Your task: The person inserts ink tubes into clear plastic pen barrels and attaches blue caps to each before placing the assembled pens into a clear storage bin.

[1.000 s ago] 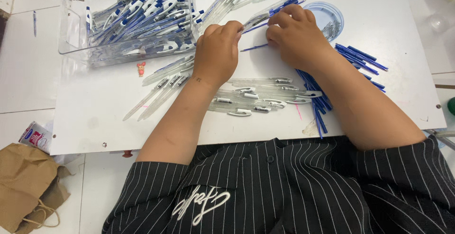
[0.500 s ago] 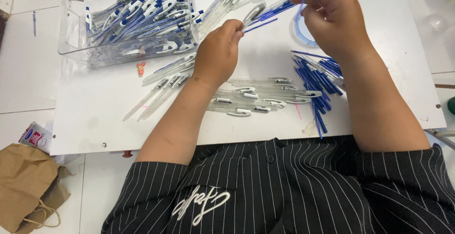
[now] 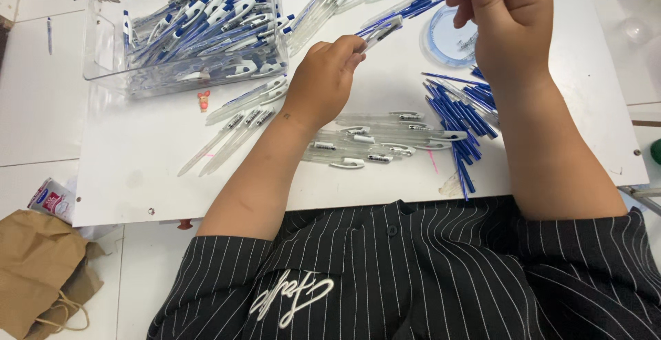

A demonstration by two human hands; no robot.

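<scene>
The left hand (image 3: 323, 78) pinches a clear pen barrel (image 3: 382, 31) at its near end, and the right hand (image 3: 509, 26), raised above it and partly cut off by the top edge, grips a thin blue refill (image 3: 427, 6) whose lower end meets the barrel, though it is hard to see how far it goes inside. Below both hands lie empty clear barrels (image 3: 372, 143), and under the right wrist a heap of blue refills (image 3: 461, 116), part of it hidden by the forearm. To the left of the left hand stands a clear plastic box (image 3: 103, 50) full of finished pens, and a round blue lid (image 3: 447, 40) is half covered behind the right hand.
</scene>
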